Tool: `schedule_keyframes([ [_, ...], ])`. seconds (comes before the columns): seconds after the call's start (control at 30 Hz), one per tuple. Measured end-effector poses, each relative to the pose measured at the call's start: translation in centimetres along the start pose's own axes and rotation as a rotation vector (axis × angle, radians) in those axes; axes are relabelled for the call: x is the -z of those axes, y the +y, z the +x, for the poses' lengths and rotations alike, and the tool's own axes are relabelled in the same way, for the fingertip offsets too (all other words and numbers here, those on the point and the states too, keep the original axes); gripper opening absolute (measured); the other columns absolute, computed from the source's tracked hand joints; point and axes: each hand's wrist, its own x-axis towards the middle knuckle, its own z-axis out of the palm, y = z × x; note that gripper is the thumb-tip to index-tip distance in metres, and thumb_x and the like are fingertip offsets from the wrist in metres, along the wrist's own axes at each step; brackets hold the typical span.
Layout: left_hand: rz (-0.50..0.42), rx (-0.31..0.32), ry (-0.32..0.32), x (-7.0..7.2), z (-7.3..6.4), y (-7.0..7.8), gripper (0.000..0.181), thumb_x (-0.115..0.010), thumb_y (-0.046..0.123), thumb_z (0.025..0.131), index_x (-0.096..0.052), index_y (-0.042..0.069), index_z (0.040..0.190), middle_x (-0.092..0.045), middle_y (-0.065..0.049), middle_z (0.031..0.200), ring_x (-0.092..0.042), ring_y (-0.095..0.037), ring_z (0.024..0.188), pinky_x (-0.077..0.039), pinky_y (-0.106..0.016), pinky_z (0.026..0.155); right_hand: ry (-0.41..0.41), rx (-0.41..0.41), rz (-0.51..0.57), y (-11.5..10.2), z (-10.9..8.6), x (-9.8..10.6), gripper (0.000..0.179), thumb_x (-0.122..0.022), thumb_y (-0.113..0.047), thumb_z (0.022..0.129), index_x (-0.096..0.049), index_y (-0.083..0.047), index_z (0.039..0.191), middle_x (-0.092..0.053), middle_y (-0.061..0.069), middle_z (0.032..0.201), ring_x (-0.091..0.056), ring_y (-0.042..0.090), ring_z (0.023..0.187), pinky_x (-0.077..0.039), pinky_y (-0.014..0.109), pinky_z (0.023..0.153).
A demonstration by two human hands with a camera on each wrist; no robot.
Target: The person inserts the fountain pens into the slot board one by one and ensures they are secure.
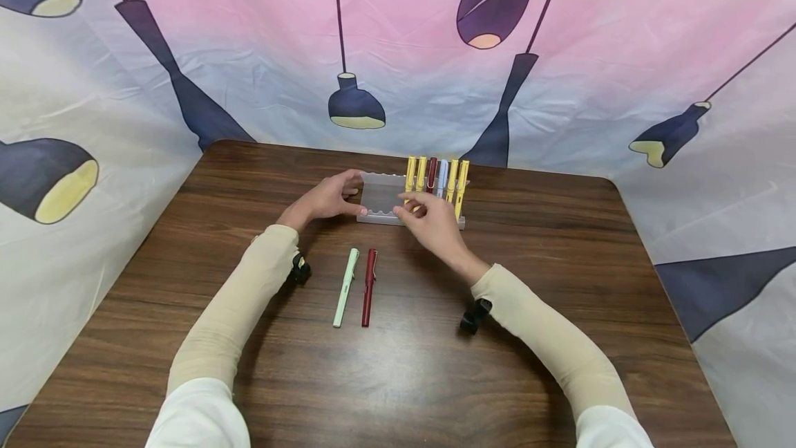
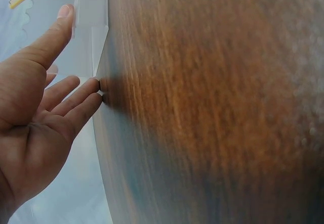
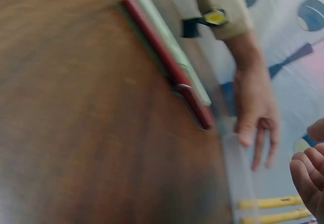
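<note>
A clear pen rack (image 1: 381, 193) with scalloped edges stands toward the back of the table. Several capped pens stand in its right part: yellow pens (image 1: 460, 189), a dark red pen (image 1: 432, 175) and a light blue pen (image 1: 442, 178). My left hand (image 1: 326, 199) is at the rack's left end, thumb by the front edge and fingers extended around the end. Over the rack's front, beside the leftmost yellow pen, is my right hand (image 1: 434, 223); its thumb and index tips are apart, with no object visible between them. The right wrist view shows it only partly.
A light green pen (image 1: 345, 289) and another dark red pen (image 1: 370, 289) lie side by side on the brown wooden table (image 1: 528, 365), nearer than the rack. Behind the table hangs a cloth (image 1: 261, 75) printed with lamps.
</note>
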Motion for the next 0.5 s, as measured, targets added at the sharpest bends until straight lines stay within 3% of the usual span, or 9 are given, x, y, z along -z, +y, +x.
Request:
schedule_keyframes([
  [0.23, -0.008, -0.001, 0.004, 0.0, -0.2, 0.1, 0.091, -0.081, 0.024, 0.09, -0.027, 0.004, 0.16, -0.032, -0.02, 0.164, -0.041, -0.038, 0.146, -0.037, -0.053, 0.118, -0.111, 0.01, 0.053, 0.1, -2.2, -2.0, 0.031, -0.076, -0.019, 0.095, -0.074, 0.001, 0.118, -0.074, 0.005, 0.09, -0.068, 0.008, 0.064, -0.058, 0.023, 0.056],
  [0.5, -0.007, -0.005, 0.005, 0.0, -0.1, 0.2, 0.091, -0.082, 0.024, 0.09, -0.027, 0.003, 0.159, -0.032, -0.021, 0.164, -0.041, -0.039, 0.145, -0.037, -0.053, 0.118, -0.167, 0.023, 0.011, 0.3, -3.7, -3.4, 0.032, -0.077, -0.025, 0.095, -0.075, -0.004, 0.119, -0.076, 0.002, 0.096, -0.069, 0.005, 0.075, -0.058, 0.021, 0.066],
])
